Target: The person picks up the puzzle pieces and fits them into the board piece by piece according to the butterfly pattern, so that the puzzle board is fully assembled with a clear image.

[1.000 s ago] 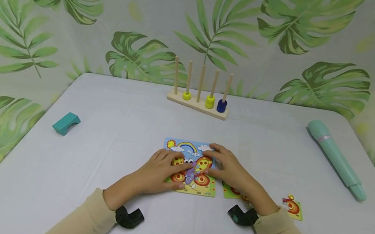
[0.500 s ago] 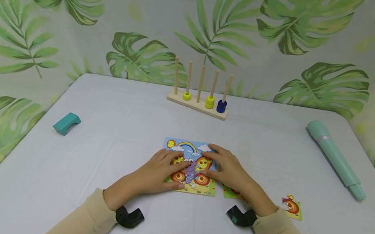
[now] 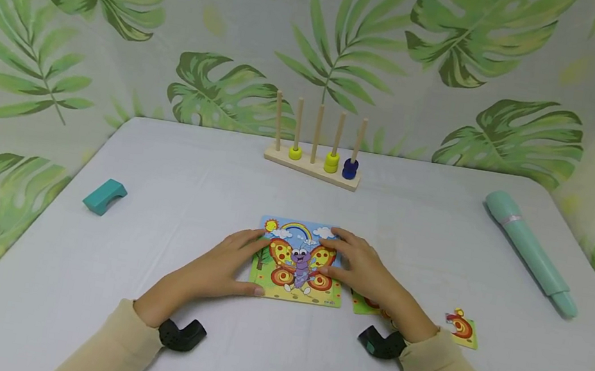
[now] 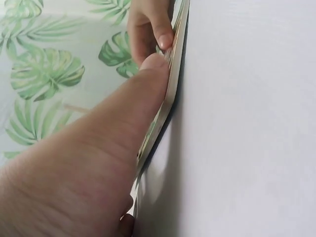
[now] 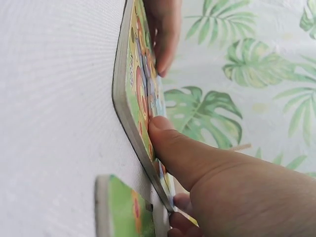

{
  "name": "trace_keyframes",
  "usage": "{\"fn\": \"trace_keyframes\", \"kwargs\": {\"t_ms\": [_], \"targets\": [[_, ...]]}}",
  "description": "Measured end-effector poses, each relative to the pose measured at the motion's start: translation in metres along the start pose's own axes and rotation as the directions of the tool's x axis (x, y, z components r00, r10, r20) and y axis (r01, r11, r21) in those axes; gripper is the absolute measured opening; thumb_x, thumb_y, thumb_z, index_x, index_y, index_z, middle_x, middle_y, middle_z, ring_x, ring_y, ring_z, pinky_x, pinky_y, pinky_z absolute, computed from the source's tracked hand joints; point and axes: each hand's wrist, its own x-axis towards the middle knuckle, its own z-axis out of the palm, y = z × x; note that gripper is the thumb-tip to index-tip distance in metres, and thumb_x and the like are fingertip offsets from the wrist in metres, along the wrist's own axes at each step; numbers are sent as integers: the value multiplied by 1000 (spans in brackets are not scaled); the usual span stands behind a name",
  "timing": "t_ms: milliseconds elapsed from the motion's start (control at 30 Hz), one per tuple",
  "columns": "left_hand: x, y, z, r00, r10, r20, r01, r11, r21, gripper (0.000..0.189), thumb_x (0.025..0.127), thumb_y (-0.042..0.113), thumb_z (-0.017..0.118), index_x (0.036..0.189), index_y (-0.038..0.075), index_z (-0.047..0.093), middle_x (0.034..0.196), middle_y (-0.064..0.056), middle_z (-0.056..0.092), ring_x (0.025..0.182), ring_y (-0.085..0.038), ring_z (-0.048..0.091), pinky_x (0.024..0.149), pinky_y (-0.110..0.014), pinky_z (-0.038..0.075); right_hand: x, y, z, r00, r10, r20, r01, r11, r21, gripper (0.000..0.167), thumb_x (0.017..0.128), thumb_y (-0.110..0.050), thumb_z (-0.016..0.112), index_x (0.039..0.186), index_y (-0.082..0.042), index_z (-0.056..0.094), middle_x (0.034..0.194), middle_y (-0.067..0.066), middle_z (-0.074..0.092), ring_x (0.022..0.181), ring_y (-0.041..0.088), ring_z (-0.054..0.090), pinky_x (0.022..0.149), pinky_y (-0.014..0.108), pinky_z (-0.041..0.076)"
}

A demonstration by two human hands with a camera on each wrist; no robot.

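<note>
A butterfly jigsaw puzzle lies on the white table between the two hands, with a rainbow and sun along its top. My left hand is at its left edge, fingertips at the side and thumb near the lower left corner. On the other side my right hand rests over the right edge, fingers spread near the clouds and thumb on the picture. In the right wrist view that thumb lies on the board's face. A green puzzle piece is partly hidden under the right wrist.
Another puzzle piece lies right of the right sleeve. Behind the puzzle stands a wooden peg stand with yellow and blue beads. A teal arched block is far left, and a mint-green microphone-like toy lies at right.
My left hand has drawn back left from the middle of the puzzle to its left edge, uncovering the butterfly. The puzzle has shifted slightly away. My right hand has hardly moved.
</note>
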Motion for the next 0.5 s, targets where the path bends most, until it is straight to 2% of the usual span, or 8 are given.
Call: {"fn": "trace_keyframes", "kwargs": {"t_ms": [133,300,500], "targets": [[-4,-6,-1,1000,-7,5,7,1000,-10,96,68,71,54,141,15,29,147,-2,18,132,-24,15,105,-41,17,0,-1,0,1000,11,6,-11,1000,9,56,80,-40,65,129,-16,51,142,10,30,127,35,26,98,57,21],[-5,-7,-2,1000,1,-4,-1,1000,-11,95,68,68,59,141,14,31,146,-3,21,132,-25,18,104,-42,17,0,-4,-3,999,31,39,-32,999,34,59,80,-45,62,130,-17,49,143,11,27,128,37,23,98,58,20],[-4,-6,-3,1000,-7,12,7,1000,-6,93,68,65,61,140,14,32,146,-3,21,132,-25,18,105,-41,16,-4,-12,-21,993,64,98,-80,982,171,63,81,-43,63,132,-12,43,143,14,22,130,35,18,99,57,20]]}}
